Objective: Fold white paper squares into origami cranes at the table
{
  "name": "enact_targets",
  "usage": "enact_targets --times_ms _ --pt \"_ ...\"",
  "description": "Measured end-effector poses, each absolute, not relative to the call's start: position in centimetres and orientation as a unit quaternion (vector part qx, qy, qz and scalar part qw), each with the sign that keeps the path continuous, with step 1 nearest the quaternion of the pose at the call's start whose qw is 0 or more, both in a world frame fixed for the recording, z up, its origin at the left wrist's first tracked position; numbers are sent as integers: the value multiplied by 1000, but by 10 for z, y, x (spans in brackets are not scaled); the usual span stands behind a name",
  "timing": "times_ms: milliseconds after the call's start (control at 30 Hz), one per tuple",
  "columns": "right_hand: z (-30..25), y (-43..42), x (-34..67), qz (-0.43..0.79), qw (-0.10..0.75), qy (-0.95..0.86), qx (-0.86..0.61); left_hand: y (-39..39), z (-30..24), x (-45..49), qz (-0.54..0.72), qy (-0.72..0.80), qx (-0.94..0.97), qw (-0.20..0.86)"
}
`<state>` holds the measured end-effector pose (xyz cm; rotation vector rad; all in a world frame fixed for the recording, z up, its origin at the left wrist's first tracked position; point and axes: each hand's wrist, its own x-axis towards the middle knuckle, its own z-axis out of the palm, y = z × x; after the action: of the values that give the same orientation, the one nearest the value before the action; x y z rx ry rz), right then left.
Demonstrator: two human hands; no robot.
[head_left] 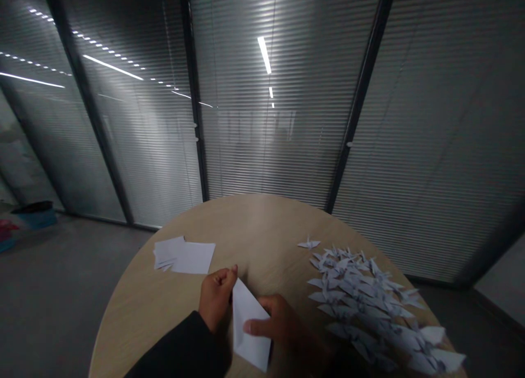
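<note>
One folded sheet (246, 307) btwn L hand (215, 298) & R hand (279, 320); paper cranes (361, 296) off to R

Folded sheet: white, immed. R of L hand, running under R thumb. Narrow top corner sits just by L thumb tip; wider lower end comes back toward the wearer, below R thumb. One long edge slants down from L thumb to R hand.

R hand: grasping the sheet, thumb flat on its face, other fingers round the far edge, partly hidden. L hand: fingers curled in, thumb up, right at the sheet's L edge; can't tell if it's pinching the paper or just steadying it. Dark sleeve (184, 348) on L arm.

Beyond L hand & to its L, well apart: white sheets (192, 257), overlapping, some fanned. R of R hand: the cranes, white, crowded in a big heap, wings overlapping. Lone crane (308, 243) apart from them, ahead & slightly R of R hand.

All on a round wood-look table (262, 219). Past its far edge, ahead of both hands: glass partition w/ blinds (266, 148). Far L of L hand, on floor: blue bin (39, 216), dark inside, too blurry to read any label.
</note>
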<state>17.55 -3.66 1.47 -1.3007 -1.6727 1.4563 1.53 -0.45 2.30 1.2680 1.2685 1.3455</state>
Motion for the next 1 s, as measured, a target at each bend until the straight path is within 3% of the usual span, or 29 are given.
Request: enact_targets --times_ms 300,533,633,1000 --pt "10 -38 173 585 312 -609 -435 -11 28 17 545 526 560 336" --pt "8 -35 175 484 325 -611 -535 -4 19 20 506 437 525 526" --pt "5 -32 175 471 328 -609 -548 -5 19 22 484 425 523 558" --pt "10 -34 171 527 360 -599 -484 -19 28 21 510 465 600 404"
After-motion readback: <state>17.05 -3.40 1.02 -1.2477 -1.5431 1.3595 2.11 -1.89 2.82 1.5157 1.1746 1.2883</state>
